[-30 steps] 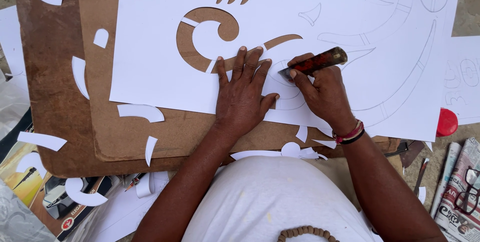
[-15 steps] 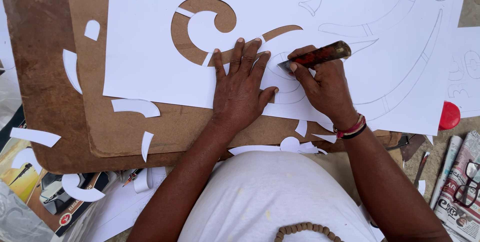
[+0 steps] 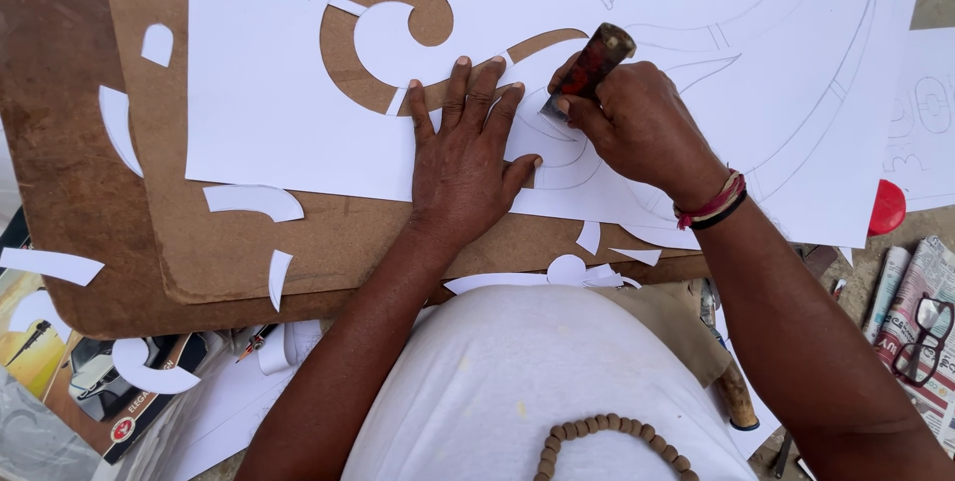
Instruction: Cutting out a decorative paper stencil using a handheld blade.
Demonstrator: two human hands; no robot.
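Note:
A large white paper sheet (image 3: 696, 73) with pencilled curves and cut-out swirls lies on a brown board (image 3: 199, 242). My left hand (image 3: 468, 158) presses flat on the sheet, fingers spread, beside a curled cut-out (image 3: 383, 38). My right hand (image 3: 632, 123) grips a craft knife with a reddish-brown handle (image 3: 595, 58), its blade tip down on the paper just right of my left fingertips. Red and dark bands circle my right wrist.
White paper offcuts (image 3: 254, 200) lie scattered over the board and below its edge. A red round lid (image 3: 885, 207) sits at the right, with folded newspapers and black spectacles (image 3: 925, 337) lower right. Magazines (image 3: 90, 382) lie lower left. A wooden tool handle (image 3: 736, 396) rests by my lap.
My right hand has tipped the knife from lying nearly flat to standing steeper on the sheet. My left hand stays pressed down in the same spot.

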